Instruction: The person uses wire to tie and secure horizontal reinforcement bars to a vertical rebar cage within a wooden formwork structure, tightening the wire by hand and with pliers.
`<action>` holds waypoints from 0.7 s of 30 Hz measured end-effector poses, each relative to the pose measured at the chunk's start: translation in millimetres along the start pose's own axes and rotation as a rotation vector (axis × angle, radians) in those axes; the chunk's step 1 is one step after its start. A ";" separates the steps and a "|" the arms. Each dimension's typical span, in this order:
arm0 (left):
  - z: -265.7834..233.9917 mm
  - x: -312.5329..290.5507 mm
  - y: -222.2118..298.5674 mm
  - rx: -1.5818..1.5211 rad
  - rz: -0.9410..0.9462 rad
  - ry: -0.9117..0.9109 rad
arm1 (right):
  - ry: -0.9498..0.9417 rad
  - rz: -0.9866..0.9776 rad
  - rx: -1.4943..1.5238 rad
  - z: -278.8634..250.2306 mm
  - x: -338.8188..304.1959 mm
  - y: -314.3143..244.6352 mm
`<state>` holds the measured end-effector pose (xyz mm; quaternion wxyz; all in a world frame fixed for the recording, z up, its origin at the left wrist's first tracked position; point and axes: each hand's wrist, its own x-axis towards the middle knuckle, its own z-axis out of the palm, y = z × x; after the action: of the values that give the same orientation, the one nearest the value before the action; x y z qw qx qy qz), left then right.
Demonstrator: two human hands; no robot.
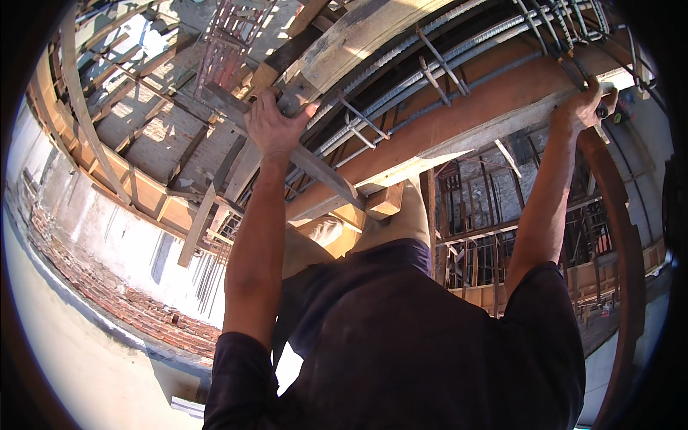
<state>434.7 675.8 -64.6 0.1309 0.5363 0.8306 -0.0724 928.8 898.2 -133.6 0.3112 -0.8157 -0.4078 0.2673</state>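
My left hand point(276, 127) rests on a grey wooden batten point(322, 172) that slants across the formwork. Its thumb is spread away from the fingers, whose tips lie by the end of a thick timber plank point(358, 39). Out to the right, my right hand point(577, 111) is closed at the far end of the beam form, beside the steel bars. A dark rounded end shows at its fingers, but I cannot make out what the thing is. Between the hands runs a reddish-brown form panel point(444, 125) with a pale timber edge. A short wood block point(385, 202) sits against my leg.
Ribbed steel bars point(430, 64) with bent stirrups lie along the beam form. At right, a curved brown member point(620, 236) passes close to my arm. Lower down are wooden framing point(136, 179), upright props point(494, 229) and a broken brick wall edge point(107, 301).
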 end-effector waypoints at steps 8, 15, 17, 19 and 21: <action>0.0 0.9 -4.6 -0.019 -0.016 -0.057 | 0.045 -0.271 -0.279 4.5 13.2 29.9; -2.3 -0.4 -0.3 -0.013 -0.016 -0.053 | 0.133 -0.244 -0.283 10.5 0.1 -1.0; -1.2 -0.1 2.2 -0.017 0.007 -0.027 | 0.118 -0.259 -0.494 5.6 10.7 12.7; -0.4 -3.1 -1.9 0.005 0.020 -0.002 | 0.113 -0.220 -0.434 10.3 2.2 -3.9; -1.0 -3.1 -2.2 0.008 0.040 0.023 | 0.141 -0.149 -0.360 11.2 -1.7 -16.4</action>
<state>433.8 672.5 -62.8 0.1208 0.5543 0.8208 -0.0667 912.0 907.9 -128.9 0.2072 -0.8423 -0.4856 0.1087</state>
